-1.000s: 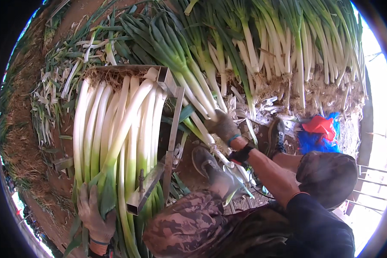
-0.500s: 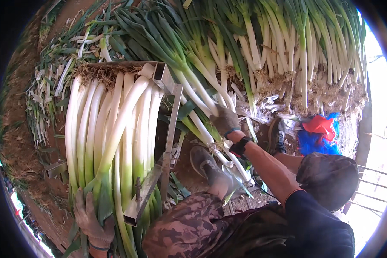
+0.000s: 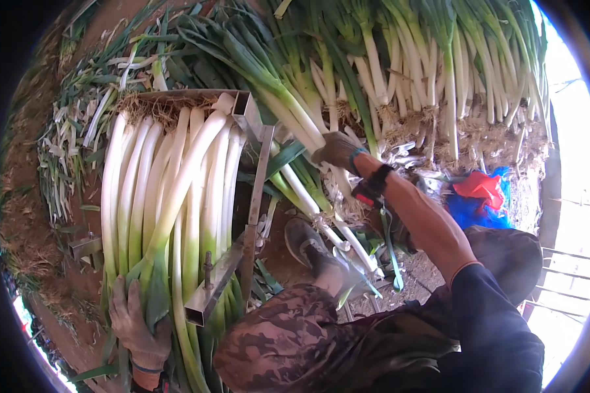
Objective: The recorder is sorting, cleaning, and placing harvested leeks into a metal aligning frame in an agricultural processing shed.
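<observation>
The right hand point(image 3: 337, 150), in a worn grey-brown glove, is folded around a single leek point(image 3: 295, 118), fingers curled over its pale shaft where white turns to green; the grasp looks closed, though the palm side is turned away and I cannot tell how tightly it bites. This leek is long and thick, white and smooth below the glove, dark green and flat-leaved above it, lying slantwise against the heap of untrimmed leeks point(image 3: 439, 72) that rises behind the knuckles, their roots a tangled, earthy fringe. A dark strap point(image 3: 370, 187) rings the wrist just behind the glove, and the bare forearm runs back to a dark sleeve point(image 3: 498, 327).

The left hand point(image 3: 137, 324), also gloved and dusty, lies half open with fingers spread across the green leaf ends of a bundle of cleaned leeks point(image 3: 170, 190), pressing rather than clutching. Ahead of those fingers the bundle stretches in parallel rows, glossy white shafts packed side by side, ending in fine tan roots against the far wall of a metal frame point(image 3: 249, 223). The frame is square steel tube, dull and rusty, one rail passing just beside the thumb side of that hand.

Between the two hands sit a mud-stained shoe point(image 3: 305, 242) and a camouflage trouser knee point(image 3: 282, 340). Beyond the right forearm lie red and blue plastic bags point(image 3: 478, 196) on soil. Stripped leaf trimmings point(image 3: 78, 124) litter the ground past the bundle's outer edge
</observation>
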`<state>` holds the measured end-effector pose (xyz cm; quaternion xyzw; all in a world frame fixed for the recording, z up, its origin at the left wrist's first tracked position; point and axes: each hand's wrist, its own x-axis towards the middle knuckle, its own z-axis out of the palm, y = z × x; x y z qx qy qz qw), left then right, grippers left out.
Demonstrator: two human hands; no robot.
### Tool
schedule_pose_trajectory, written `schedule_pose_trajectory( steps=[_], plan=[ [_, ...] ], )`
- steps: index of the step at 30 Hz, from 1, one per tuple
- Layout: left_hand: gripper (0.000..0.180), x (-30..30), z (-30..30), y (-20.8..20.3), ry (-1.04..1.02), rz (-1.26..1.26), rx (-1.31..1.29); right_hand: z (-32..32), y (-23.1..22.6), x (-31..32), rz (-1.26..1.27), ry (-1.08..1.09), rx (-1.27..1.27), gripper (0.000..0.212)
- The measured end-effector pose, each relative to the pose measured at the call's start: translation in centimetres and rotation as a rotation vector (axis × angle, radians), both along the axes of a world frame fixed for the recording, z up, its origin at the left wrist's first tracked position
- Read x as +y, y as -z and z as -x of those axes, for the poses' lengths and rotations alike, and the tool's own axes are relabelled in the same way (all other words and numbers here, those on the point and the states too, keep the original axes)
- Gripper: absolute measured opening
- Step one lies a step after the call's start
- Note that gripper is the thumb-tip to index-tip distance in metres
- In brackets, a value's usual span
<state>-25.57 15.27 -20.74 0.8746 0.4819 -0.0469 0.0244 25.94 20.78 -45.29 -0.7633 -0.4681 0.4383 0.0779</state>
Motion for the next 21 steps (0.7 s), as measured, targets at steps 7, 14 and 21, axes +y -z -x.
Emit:
schedule_pose_trajectory(
  steps=[7, 14, 21],
  plan=[
    [0.091, -0.4, -0.2, -0.5, -0.012, 0.004, 0.017, 9.7, 5.9, -10.8, -0.054, 0.118, -0.081, 0.044],
    [0.091, -0.7, -0.8, -1.0, -0.048, 0.004, 0.016, 10.9, 7.5, -12.5, -0.230, 0.397, -0.050, 0.042],
    [0.088, -1.1, 0.1, -0.9, -0.022, -0.007, -0.074, 1.1, 2.2, -11.7, -0.045, -0.051, -0.169, 0.041]
  ],
)
